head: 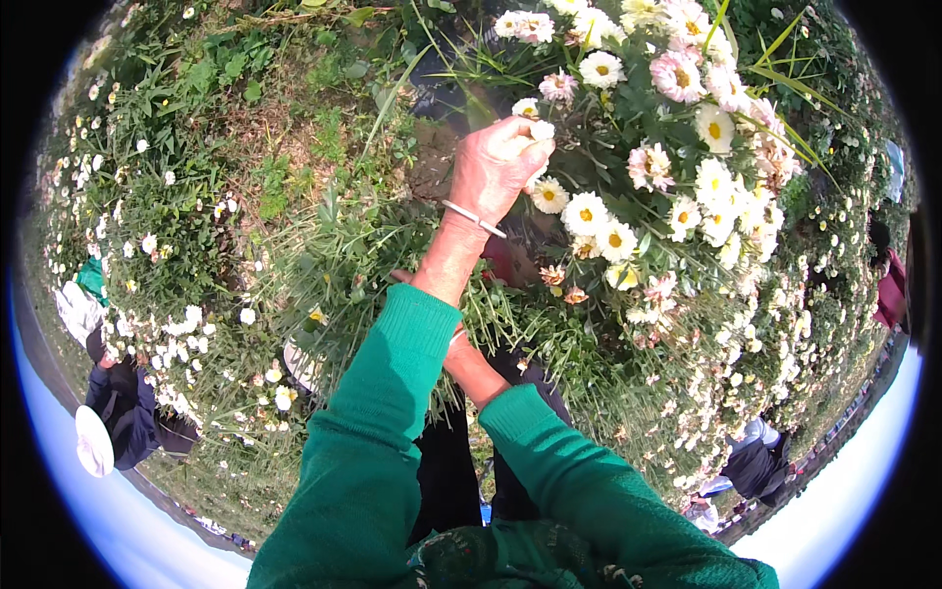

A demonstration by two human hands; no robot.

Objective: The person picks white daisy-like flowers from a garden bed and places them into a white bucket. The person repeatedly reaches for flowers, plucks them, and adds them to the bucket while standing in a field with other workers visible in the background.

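My left hand [497, 163], with a pale bangle at the wrist, is closed around white chrysanthemum blooms; one white flower head [542, 130] shows between thumb and fingers. More white petals show beneath the hand. My right hand [458, 344] reaches in under my left forearm, among the stems, and is mostly hidden; a fingertip shows left of the forearm, and what it holds cannot be seen. Open white chrysanthemums with yellow centres [586, 213] stand just right of my left hand. Pinkish, partly faded blooms [678, 76] grow at the upper right.
Green chrysanthemum plants and grass surround me, with bare soil [291, 129] at the upper left. A person in dark clothes [121, 412] with a white hat [94, 442] is at the lower left. Other people [758, 460] are at the right rim. Long grass blades [798, 85] cross the flowers.
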